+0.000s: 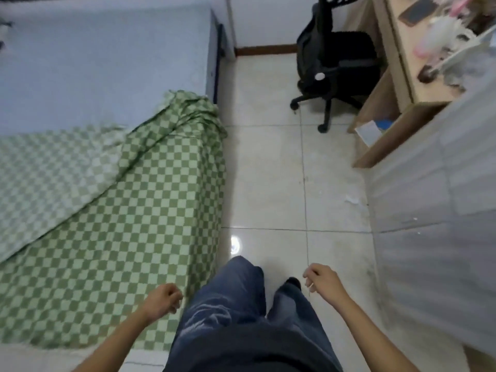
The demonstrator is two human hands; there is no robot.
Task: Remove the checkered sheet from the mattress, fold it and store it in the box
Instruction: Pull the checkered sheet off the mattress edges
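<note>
The green-and-white checkered sheet (128,210) covers the near end of the mattress (102,63). Its far part is pulled back and folded over itself, baring the pale blue mattress top. A bunched corner sits at the mattress's right edge. My left hand (162,298) hangs over the sheet's near right corner, fingers loosely curled, holding nothing. My right hand (322,277) hangs above the floor to the right of my legs, fingers loosely curled and empty. No box is in view.
A tiled floor (268,170) runs between the bed and a white cabinet front (434,205) on the right. A black office chair (335,71) stands at the far end beside a wooden desk (397,76) with clutter on top.
</note>
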